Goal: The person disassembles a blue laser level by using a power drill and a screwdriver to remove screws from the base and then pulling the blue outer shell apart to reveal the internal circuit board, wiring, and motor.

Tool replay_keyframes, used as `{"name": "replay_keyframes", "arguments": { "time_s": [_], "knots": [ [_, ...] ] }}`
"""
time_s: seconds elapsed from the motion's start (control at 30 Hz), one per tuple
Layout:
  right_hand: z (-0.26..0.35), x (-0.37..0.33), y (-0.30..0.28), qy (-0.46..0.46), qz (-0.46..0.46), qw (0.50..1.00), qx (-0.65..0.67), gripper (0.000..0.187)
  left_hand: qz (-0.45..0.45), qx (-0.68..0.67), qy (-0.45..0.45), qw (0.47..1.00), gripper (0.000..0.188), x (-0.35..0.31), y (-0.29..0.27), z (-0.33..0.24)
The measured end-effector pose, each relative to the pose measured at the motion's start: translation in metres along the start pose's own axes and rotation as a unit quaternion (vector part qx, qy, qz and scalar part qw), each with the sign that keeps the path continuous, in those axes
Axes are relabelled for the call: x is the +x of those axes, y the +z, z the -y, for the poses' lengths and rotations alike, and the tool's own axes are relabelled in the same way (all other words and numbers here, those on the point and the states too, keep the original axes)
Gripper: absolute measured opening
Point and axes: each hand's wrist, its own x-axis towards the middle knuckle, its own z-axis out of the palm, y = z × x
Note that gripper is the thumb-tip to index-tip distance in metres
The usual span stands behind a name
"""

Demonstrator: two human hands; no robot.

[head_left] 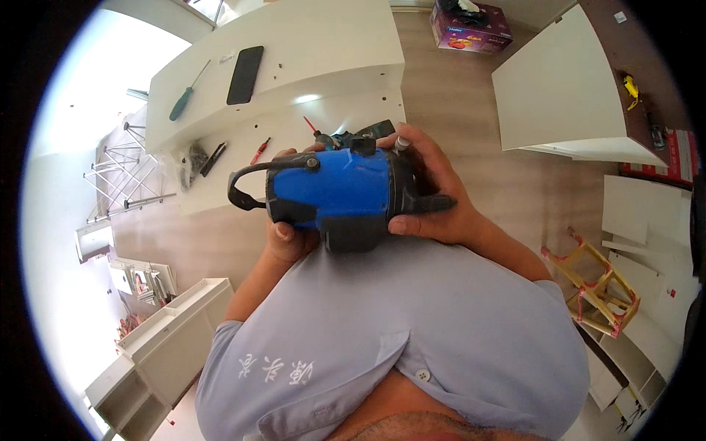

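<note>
Close to my chest I hold a blue and black cylindrical device lying on its side; its exact kind does not show. It has a black loop handle at its left end and a dark block underneath. My left hand grips its left part from below, with some fingers hidden behind the body. Around the black right end wraps my right hand, thumb in front and fingers over the top near a silver knob. Just beyond the device lies a dark green power drill, partly covered by it.
On the white panels ahead lie a green-handled screwdriver, a black phone, a red pen-like tool and a clear bag. A yellow wooden stool stands right; white cabinet parts lie left. A purple box sits far off.
</note>
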Motion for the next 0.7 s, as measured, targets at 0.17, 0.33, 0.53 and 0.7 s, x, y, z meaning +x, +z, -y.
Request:
{"name": "replay_keyframes", "arguments": {
  "time_s": [0.17,0.33,0.53,0.7],
  "knots": [
    [-0.006,-0.025,-0.025,-0.018,0.006,1.0,0.021,0.115,-0.004,0.008,0.013,1.0,0.128,-0.007,0.017,0.031],
    [0.002,-0.051,-0.039,-0.036,-0.008,0.998,-0.046,0.114,-0.01,0.04,0.053,0.998,0.129,-0.014,0.035,0.054],
    [0.009,-0.076,-0.049,-0.058,-0.014,0.995,-0.077,0.112,0.025,0.07,0.077,0.994,0.132,-0.017,0.033,0.073],
    [0.002,-0.084,-0.057,-0.175,-0.001,0.979,-0.107,0.109,0.084,0.067,0.073,0.991,0.132,-0.022,0.047,0.071]
  ]
}}
